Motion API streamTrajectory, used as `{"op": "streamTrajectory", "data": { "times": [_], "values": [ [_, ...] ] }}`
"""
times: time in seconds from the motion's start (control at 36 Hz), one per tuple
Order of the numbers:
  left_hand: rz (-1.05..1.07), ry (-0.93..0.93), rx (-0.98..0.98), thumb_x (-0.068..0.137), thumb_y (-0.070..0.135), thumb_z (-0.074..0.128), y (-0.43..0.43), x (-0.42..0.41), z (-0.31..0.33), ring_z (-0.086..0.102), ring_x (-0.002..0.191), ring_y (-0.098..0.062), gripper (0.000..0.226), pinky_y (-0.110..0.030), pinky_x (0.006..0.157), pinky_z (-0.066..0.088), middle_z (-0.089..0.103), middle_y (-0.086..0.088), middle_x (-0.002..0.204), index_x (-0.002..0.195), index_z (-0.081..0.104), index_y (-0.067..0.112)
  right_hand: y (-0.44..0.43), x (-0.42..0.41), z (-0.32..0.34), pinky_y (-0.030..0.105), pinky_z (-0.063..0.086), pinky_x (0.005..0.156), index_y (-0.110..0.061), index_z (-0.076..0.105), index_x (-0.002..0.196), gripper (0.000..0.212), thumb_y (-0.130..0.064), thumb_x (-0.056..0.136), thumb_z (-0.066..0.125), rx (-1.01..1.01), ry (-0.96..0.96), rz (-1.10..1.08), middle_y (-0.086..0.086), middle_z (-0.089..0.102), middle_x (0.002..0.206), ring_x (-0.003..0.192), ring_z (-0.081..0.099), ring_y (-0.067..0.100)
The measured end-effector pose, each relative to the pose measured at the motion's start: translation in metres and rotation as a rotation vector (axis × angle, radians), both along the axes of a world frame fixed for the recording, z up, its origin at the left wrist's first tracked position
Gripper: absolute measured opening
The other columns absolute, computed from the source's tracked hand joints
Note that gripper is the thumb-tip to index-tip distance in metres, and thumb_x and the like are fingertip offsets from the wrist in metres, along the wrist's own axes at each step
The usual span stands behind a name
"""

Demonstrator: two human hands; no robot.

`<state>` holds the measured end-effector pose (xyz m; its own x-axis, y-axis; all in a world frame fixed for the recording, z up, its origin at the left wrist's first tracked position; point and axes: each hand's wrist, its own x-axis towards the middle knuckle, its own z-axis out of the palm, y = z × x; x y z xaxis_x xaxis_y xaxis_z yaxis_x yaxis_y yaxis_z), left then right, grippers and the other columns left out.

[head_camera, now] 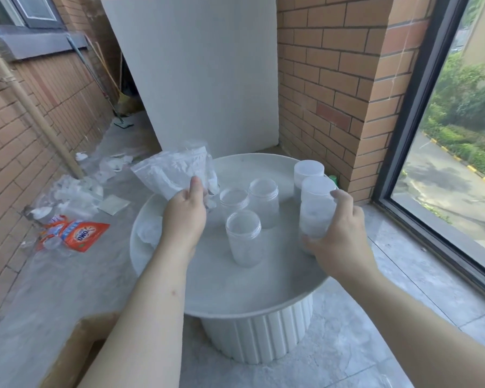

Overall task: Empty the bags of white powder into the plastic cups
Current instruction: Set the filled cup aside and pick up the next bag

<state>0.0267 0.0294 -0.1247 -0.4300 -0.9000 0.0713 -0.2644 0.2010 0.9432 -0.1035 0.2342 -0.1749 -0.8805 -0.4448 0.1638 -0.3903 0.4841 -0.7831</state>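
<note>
Left hand (pixel 184 212) gripping bag (pixel 177 170); right hand (pixel 340 233) around capped cup (pixel 317 210).

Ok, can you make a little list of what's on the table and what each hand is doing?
left hand: holds a bag of white powder
right hand: grips a lidded cup
open cups: three, upright, between the hands
other lidded cup: just behind the gripped one
table: round, white
orange packet: on the floor, left of the table
</note>
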Motion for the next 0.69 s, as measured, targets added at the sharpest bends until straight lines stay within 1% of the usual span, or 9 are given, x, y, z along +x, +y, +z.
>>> {"op": "streamTrajectory", "data": {
  "times": [0.11, 0.19, 0.25, 0.31, 0.36, 0.44, 0.5, 0.58, 0.69],
  "values": [
    [-0.032, 0.049, 0.192, 0.101, 0.056, 0.038, -0.008, -0.005, -0.009, 0.066, 0.102, -0.031, 0.042, -0.045, 0.099, 0.051, 0.065, 0.003, 0.091, 0.084, 0.061, 0.024, -0.003, -0.005, -0.001, 0.043, 0.05, 0.081, -0.033, 0.02, 0.149, 0.086, -0.02, 0.084, 0.075, 0.003, 0.027, 0.0, 0.003, 0.034, 0.122, 0.105, 0.051, 0.034],
    [-0.08, 0.056, 0.27, 0.101, 0.057, 0.035, -0.011, -0.008, -0.015, 0.065, 0.107, -0.029, 0.044, -0.042, 0.101, 0.05, 0.064, 0.004, 0.101, 0.092, 0.061, 0.022, -0.005, -0.01, -0.003, 0.04, 0.047, 0.079, -0.033, 0.018, 0.15, 0.09, -0.019, 0.084, 0.077, 0.015, 0.019, 0.017, 0.007, 0.035, 0.13, 0.109, 0.05, 0.033],
    [-0.104, 0.054, 0.292, 0.102, 0.058, 0.032, -0.013, -0.011, -0.021, 0.062, 0.109, -0.022, 0.049, -0.042, 0.107, 0.044, 0.063, 0.004, 0.114, 0.109, 0.061, 0.02, -0.008, -0.009, -0.003, 0.042, 0.047, 0.083, -0.032, 0.016, 0.152, 0.092, -0.02, 0.084, 0.077, 0.034, 0.024, 0.005, 0.01, 0.036, 0.134, 0.114, 0.049, 0.036],
    [-0.125, 0.044, 0.286, 0.102, 0.059, 0.027, -0.013, -0.014, -0.024, 0.058, 0.114, -0.017, 0.058, -0.044, 0.114, 0.035, 0.059, 0.003, 0.131, 0.132, 0.056, 0.019, -0.012, -0.002, 0.0, 0.047, 0.043, 0.098, -0.028, 0.018, 0.153, 0.091, -0.022, 0.083, 0.075, 0.05, 0.109, -0.068, 0.013, 0.037, 0.133, 0.12, 0.042, 0.038],
    [-0.159, 0.039, 0.289, 0.103, 0.059, 0.024, -0.013, -0.018, -0.027, 0.05, 0.129, -0.016, 0.063, -0.044, 0.119, 0.028, 0.054, 0.005, 0.14, 0.14, 0.052, 0.017, -0.017, 0.013, 0.007, 0.047, 0.034, 0.109, -0.022, 0.029, 0.15, 0.079, -0.023, 0.084, 0.072, -0.025, 0.238, -0.127, 0.013, 0.04, 0.133, 0.126, 0.036, 0.033],
    [-0.208, 0.087, 0.316, 0.103, 0.058, 0.021, -0.012, -0.023, -0.03, 0.038, 0.141, -0.013, 0.064, -0.041, 0.122, 0.022, 0.048, 0.007, 0.147, 0.144, 0.048, 0.017, -0.023, 0.041, 0.016, 0.041, 0.037, 0.107, -0.018, 0.046, 0.137, 0.051, -0.021, 0.09, 0.064, -0.262, 0.356, -0.015, 0.005, 0.047, 0.125, 0.122, 0.045, 0.025],
    [-0.236, 0.122, 0.348, 0.102, 0.062, 0.018, -0.011, -0.026, -0.031, 0.034, 0.144, -0.011, 0.067, -0.041, 0.123, 0.02, 0.044, 0.007, 0.152, 0.146, 0.046, 0.02, -0.031, 0.054, 0.02, 0.033, 0.039, 0.104, -0.021, 0.05, 0.133, 0.035, -0.026, 0.099, 0.056, -0.325, 0.175, 0.089, -0.007, 0.049, 0.121, 0.118, 0.048, 0.012],
    [-0.244, 0.154, 0.386, 0.099, 0.066, 0.015, -0.013, -0.03, -0.034, 0.036, 0.143, -0.013, 0.069, -0.042, 0.122, 0.02, 0.049, 0.007, 0.149, 0.142, 0.051, 0.025, -0.049, 0.058, 0.02, 0.034, 0.038, 0.113, -0.028, 0.043, 0.146, 0.046, -0.046, 0.104, 0.041, -0.337, -0.225, 0.187, -0.015, 0.05, 0.139, 0.13, 0.046, 0.003],
    [-0.221, 0.194, 0.402, 0.099, 0.067, 0.017, -0.015, -0.034, -0.036, 0.062, 0.118, -0.017, 0.067, -0.043, 0.114, 0.036, 0.074, 0.006, 0.112, 0.12, 0.067, 0.026, -0.073, 0.049, 0.018, 0.029, 0.023, 0.116, -0.039, 0.023, 0.158, 0.059, -0.061, 0.104, 0.023, -0.348, -0.522, 0.142, -0.021, 0.031, 0.159, 0.148, 0.028, 0.008]
  ]
}}
